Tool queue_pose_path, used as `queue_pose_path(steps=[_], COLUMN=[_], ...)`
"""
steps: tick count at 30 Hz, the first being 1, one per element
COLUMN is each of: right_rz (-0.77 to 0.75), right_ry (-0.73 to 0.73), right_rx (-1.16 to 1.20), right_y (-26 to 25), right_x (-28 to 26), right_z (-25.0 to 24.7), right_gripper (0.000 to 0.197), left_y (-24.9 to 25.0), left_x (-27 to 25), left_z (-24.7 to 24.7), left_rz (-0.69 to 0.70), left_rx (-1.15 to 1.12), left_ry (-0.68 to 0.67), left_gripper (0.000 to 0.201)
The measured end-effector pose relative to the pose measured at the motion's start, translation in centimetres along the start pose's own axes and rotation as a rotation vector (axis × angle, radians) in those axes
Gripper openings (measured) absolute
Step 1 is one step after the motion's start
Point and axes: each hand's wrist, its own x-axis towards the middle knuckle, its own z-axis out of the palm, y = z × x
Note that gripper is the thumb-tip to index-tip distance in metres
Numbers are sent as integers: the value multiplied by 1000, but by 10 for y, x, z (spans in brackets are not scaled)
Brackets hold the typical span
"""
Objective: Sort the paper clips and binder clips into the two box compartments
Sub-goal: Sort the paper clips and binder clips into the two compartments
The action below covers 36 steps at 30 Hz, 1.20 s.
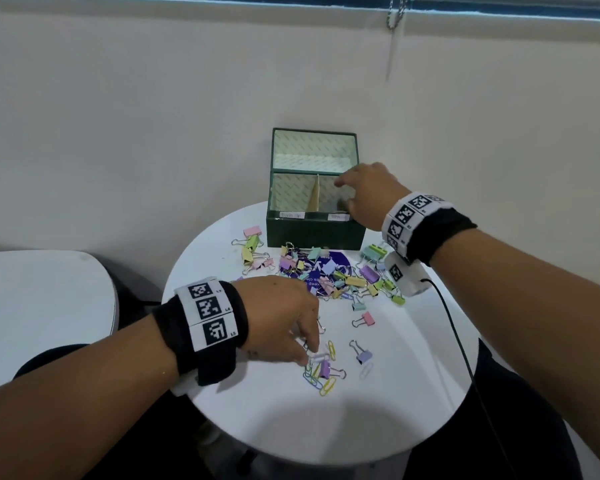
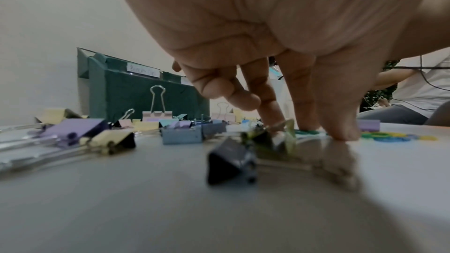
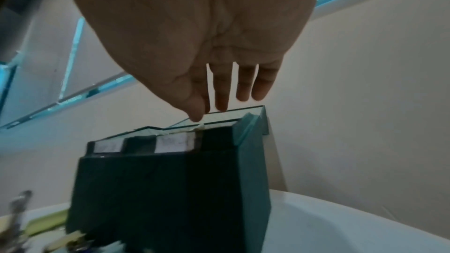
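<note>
Left hand (image 1: 284,317): fingertips down on a white paper clip (image 1: 318,356), near the round table's (image 1: 413,410) front edge.
Right hand (image 1: 368,195): straight, spread fingers over the green box's (image 1: 316,233) right compartment.

Round table (image 1: 413,393): near edge and right side bare, open to a hand. Far edge: green box (image 1: 314,232), lid upright against the wall. Before it, a dense heap of binder clips (image 1: 329,275) blocks the middle; scattered paper clips (image 1: 321,379) lie nearer.
</note>
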Motion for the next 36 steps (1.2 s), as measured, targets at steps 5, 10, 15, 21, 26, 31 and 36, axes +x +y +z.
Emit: queue_pose_path(steps=[5,10,15,21,26,31,36], right_rz=[-245,-366,-360,-324,-398,-406,-398], right_ry=[-62,-522,-550,-384,-490,-430,-394], right_rx=[64,74,80,40,5,-50,65], right_y=[-15,-18,-14,-6,-15,-9,-18], right_x=[-62,-143,-162,-153,-163,-172,-172], right_z=[-3,6,19,20,19,27,26], right_gripper=[15,8,16,15,31,12,13], left_y=[-2,-2,1,-2,2,5,5], left_x=[1,2,1,3,1,-2,0], left_z=[4,4,1,4,1,8,8], left_rz=[17,-41,-49,-22,-65,-80,-37], left_rx=[15,20,-12,-121,-136,11,18], left_ry=[24,15,97,125,-8,-87,-46], left_gripper=[16,12,27,30,25,29,13])
